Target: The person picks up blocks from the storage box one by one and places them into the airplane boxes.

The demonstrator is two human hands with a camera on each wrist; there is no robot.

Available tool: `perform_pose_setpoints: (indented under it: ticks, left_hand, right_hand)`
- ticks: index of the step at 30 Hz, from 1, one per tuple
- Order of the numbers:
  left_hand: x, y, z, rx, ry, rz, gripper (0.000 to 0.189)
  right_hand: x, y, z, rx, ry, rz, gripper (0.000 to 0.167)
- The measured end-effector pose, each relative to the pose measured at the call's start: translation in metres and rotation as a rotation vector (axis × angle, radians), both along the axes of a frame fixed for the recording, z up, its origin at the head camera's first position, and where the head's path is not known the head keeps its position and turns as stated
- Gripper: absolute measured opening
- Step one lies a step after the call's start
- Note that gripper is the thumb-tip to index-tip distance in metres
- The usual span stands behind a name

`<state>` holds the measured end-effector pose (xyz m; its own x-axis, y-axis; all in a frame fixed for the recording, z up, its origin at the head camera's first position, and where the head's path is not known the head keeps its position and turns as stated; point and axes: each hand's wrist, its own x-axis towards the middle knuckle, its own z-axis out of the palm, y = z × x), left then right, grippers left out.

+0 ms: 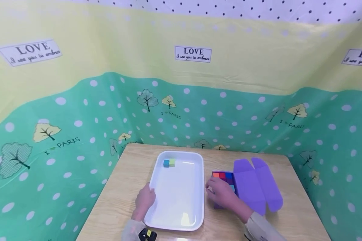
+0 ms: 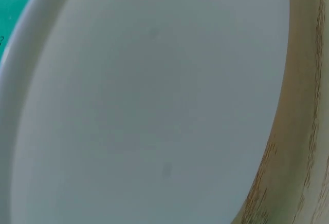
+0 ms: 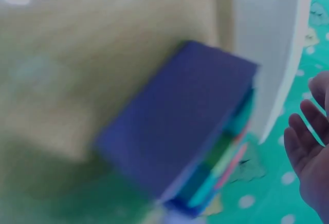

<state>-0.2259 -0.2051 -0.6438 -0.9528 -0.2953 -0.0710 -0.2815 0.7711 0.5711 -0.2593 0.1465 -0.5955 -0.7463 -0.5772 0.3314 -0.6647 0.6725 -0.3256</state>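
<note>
A white rectangular tray (image 1: pixel 176 194) lies on the table with a blue cube (image 1: pixel 166 163) and a light green cube (image 1: pixel 172 162) side by side near its far left corner. My left hand (image 1: pixel 145 197) grips the tray's left rim; the left wrist view shows the white tray but no hand. To the right stands an open purple box (image 3: pixel 175 116) packed with colored cubes (image 1: pixel 222 175), among them orange, red and blue. Over the box hovers my right hand (image 1: pixel 221 191), hiding part of its contents. In the right wrist view the fingers (image 3: pixel 303 142) are loosely bent and hold nothing.
The box's purple lid (image 1: pixel 251 187) is folded out to the right over the wooden table (image 1: pixel 295 207). A patterned green and yellow curtain (image 1: pixel 223 110) encloses the table's back and sides.
</note>
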Motion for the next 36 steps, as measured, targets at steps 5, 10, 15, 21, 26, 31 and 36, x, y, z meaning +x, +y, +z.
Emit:
perform_pose_setpoints:
  ticks: [5, 10, 15, 21, 26, 31, 36]
  left_hand:
    - [0.001, -0.002, -0.003, -0.005, 0.014, 0.009, 0.037]
    - [-0.004, 0.001, -0.001, 0.010, 0.014, 0.003, 0.038]
    - [-0.006, 0.002, 0.002, 0.024, 0.053, 0.015, 0.037]
    - [0.003, 0.001, 0.000, 0.044, 0.038, 0.024, 0.035]
    - [0.004, 0.002, 0.001, 0.048, 0.069, 0.009, 0.034]
    - [0.004, 0.001, 0.003, 0.058, 0.074, 0.010, 0.031]
    - [0.006, 0.003, 0.002, 0.066, 0.074, 0.019, 0.032]
  right_hand:
    - [-0.023, -0.046, 0.017, 0.047, -0.013, 0.085, 0.012]
    - [-0.054, -0.087, 0.018, 0.155, -0.101, 0.120, 0.019]
    - [-0.088, -0.132, 0.017, 0.289, -0.152, 0.132, 0.030]
    - [-0.103, -0.179, -0.004, 0.354, -0.226, 0.114, 0.044]
    - [-0.103, -0.203, -0.018, 0.411, -0.232, 0.043, 0.062]
    - [-0.104, -0.214, -0.030, 0.470, -0.259, -0.011, 0.061]
    - [-0.104, -0.215, -0.037, 0.436, -0.203, -0.017, 0.059]
